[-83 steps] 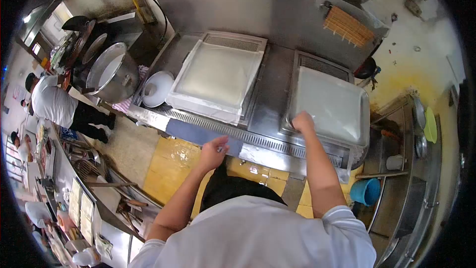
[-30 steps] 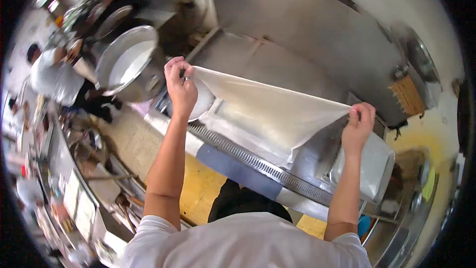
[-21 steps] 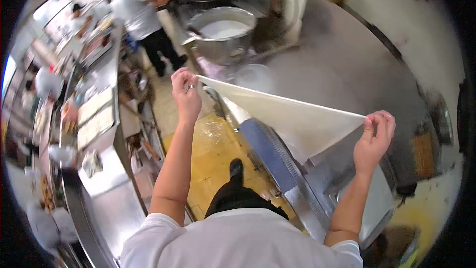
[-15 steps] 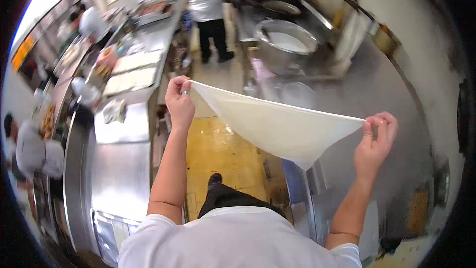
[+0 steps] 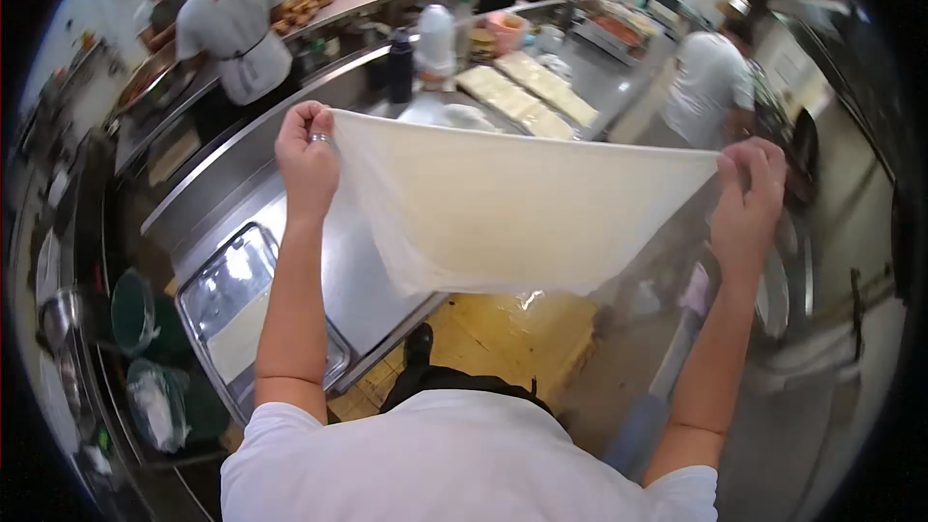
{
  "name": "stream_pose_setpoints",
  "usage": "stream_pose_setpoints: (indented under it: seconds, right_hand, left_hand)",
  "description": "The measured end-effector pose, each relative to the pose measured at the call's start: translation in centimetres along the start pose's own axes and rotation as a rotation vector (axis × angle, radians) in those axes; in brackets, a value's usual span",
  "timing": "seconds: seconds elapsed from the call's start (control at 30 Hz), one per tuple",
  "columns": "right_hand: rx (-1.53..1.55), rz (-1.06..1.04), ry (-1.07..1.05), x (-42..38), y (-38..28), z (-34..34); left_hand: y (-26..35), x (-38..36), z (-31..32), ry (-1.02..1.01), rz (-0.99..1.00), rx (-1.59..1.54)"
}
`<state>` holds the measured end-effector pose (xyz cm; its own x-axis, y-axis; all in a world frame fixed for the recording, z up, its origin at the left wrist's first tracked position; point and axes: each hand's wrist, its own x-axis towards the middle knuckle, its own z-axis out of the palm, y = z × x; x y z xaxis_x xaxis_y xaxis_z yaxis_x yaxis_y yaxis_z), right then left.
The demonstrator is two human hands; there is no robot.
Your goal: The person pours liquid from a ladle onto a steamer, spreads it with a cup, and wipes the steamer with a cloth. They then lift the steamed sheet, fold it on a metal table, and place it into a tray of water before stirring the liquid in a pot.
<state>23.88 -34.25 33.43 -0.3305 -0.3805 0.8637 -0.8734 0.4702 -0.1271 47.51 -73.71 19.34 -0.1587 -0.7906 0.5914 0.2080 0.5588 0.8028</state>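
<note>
A thin, pale sheet of dough (image 5: 522, 203) hangs stretched between my two hands, its top edge pulled nearly straight and its lower part drooping over the yellow floor. My left hand (image 5: 309, 159), with a ring on one finger, is closed on the upper left corner. The upper right corner is pinched in my right hand (image 5: 749, 193). Below my left forearm, a metal tray (image 5: 201, 331) rests on the steel counter (image 5: 358, 242), with a pale flat piece (image 5: 237, 333) lying in it.
Pale rectangular slabs (image 5: 517, 99), a dark bottle (image 5: 400, 68) and a white bottle (image 5: 435, 43) stand along the far counter. Co-workers in white shirts are at the back left (image 5: 237, 34) and right (image 5: 710, 87). Green bins (image 5: 132, 312) sit at lower left.
My view has swung left, from the aisle toward the steel counter and tray. The dough sheet has come round with both hands, and its top edge now hangs more level.
</note>
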Motion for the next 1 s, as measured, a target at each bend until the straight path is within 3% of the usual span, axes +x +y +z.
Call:
stream_pose_setpoints:
  seconds: [0.2, 0.47, 0.63, 0.77, 0.9, 1.0]
  right_hand:
    - [0.253, -0.106, -0.115, 7.7, -6.2, 21.3]
    - [0.368, -0.133, -0.261, 11.8, -14.6, 47.0]
    - [0.484, -0.104, -0.331, 13.8, -18.3, 52.6]
    - [0.51, -0.082, -0.318, 14.0, -18.4, 52.0]
    - [0.572, -0.107, -0.342, 9.5, -14.6, 50.6]
    - [0.718, -0.102, -0.433, 1.6, -9.6, 49.4]
  left_hand:
    - [-5.0, 7.7, -11.2, 0.224, -0.019, 0.227]
    - [-13.4, 14.8, -21.6, 0.324, -0.024, 0.502]
    - [-12.1, 15.9, -23.1, 0.391, -0.042, 0.598]
    - [-11.2, 15.1, -23.7, 0.413, 0.006, 0.592]
    - [-8.7, 8.8, -22.1, 0.367, -0.001, 0.614]
    - [-8.4, 0.5, -20.1, 0.309, -0.049, 0.63]
